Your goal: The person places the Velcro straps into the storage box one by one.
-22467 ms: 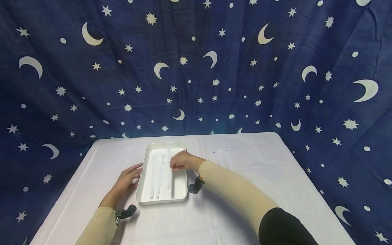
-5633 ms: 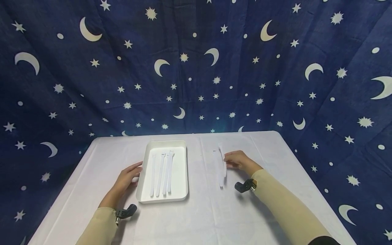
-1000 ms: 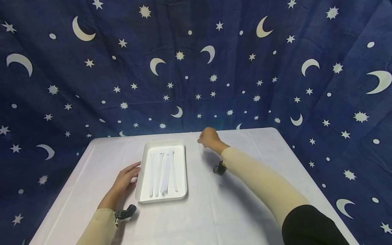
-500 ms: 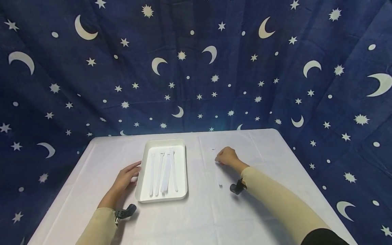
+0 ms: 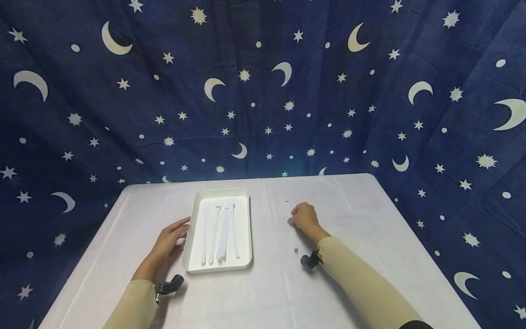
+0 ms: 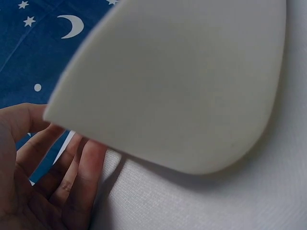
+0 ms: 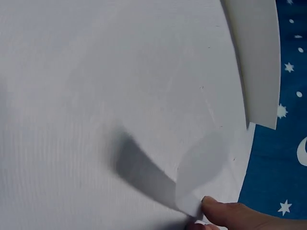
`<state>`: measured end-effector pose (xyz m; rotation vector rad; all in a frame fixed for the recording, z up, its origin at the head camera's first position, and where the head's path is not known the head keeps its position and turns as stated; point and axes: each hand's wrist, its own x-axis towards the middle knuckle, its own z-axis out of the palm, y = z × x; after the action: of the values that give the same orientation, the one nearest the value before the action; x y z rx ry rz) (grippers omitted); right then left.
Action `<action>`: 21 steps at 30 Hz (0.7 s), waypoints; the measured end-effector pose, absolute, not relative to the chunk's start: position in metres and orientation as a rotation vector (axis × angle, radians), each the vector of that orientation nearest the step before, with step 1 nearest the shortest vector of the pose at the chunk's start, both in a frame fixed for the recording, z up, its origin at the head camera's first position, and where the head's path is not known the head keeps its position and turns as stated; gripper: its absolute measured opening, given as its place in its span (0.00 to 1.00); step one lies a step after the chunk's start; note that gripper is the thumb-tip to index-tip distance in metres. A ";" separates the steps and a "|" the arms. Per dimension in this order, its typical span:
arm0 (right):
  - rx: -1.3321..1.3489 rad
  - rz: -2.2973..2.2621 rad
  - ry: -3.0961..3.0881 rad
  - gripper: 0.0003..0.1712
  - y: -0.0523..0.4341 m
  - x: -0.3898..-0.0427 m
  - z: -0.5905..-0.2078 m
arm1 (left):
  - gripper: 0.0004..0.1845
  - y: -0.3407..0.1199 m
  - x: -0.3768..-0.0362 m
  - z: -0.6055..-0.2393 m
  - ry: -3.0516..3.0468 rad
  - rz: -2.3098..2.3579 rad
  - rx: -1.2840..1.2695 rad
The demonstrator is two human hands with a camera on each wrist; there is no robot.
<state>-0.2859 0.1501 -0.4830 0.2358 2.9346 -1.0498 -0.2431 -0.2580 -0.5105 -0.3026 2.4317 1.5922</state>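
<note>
Pinching one end of a white strip [image 7: 199, 170] between fingertips, the right hand [image 5: 303, 217] rests on the white tabletop [image 5: 361, 228] to the right of a white tray [image 5: 243, 228]; the wrist view shows the strip curling up off the cloth, with its far length hard to tell apart from the white surface in the head view. The left hand [image 5: 169, 240] lies relaxed with straight fingers against the tray's left wall, holding nothing. Inside the tray, several white strips [image 5: 219, 230] lie side by side, running near to far, some overlapping. The step in hand looks to be picking up the last loose strip; the next move likely calls for lifting it clear without letting it fold or slip, carrying it left over the tray rim, and laying it flat alongside the others while the left hand steadies the tray. The tabletop is covered in a smooth white cloth, and a dark blue cloth backdrop [image 5: 263, 91] printed with pale moons and stars hangs behind and around it.
</note>
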 end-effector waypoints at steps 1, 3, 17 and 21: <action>0.241 -1.052 2.940 0.11 0.149 -0.285 -0.484 | 0.33 -0.258 -0.243 -0.511 2.434 1.589 -0.300; 0.250 -1.066 2.948 0.11 0.148 -0.283 -0.484 | 0.33 -0.258 -0.242 -0.510 2.438 1.586 -0.299; 0.334 -1.172 2.927 0.10 0.146 -0.280 -0.487 | 0.32 -0.257 -0.241 -0.510 2.428 1.597 -0.303; 0.380 -1.199 2.899 0.11 0.145 -0.281 -0.488 | 0.32 -0.257 -0.242 -0.510 2.427 1.609 -0.295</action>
<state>-0.2808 0.1454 -0.4885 0.3798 2.8986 -1.1987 -0.2420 -0.2569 -0.5102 -0.2952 2.4274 1.6095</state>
